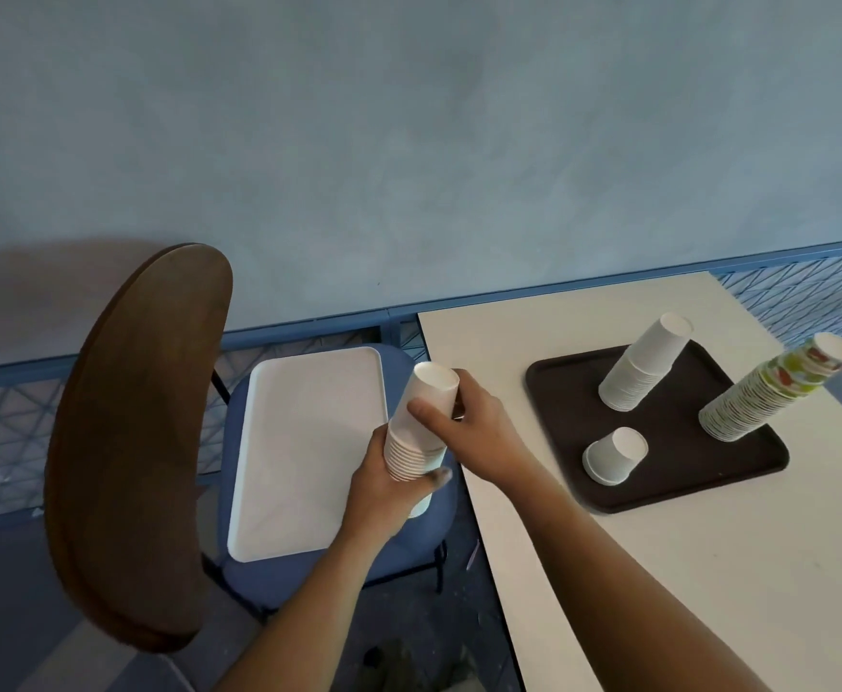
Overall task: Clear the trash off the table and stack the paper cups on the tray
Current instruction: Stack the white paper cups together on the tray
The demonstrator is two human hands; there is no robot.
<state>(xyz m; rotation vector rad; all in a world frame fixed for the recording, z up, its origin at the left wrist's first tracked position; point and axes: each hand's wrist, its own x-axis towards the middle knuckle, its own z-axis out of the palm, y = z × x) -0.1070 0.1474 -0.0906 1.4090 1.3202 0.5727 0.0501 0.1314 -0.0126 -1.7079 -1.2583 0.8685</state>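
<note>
Both hands hold one stack of upside-down white paper cups (421, 422) over the right edge of a white tray (304, 457). My left hand (389, 486) grips the stack's lower end. My right hand (469, 422) clasps its upper part, thumb across the front. On the table a dark brown tray (658, 442) carries a taller white cup stack (643, 364), one single upside-down white cup (613, 454) and a tall stack of patterned cups (768, 397) near its right rim.
The white tray lies on the blue seat of a chair (339, 571) whose brown wooden backrest (134, 442) curves at the left. The white table (708, 566) fills the right side. A blue wall rises behind.
</note>
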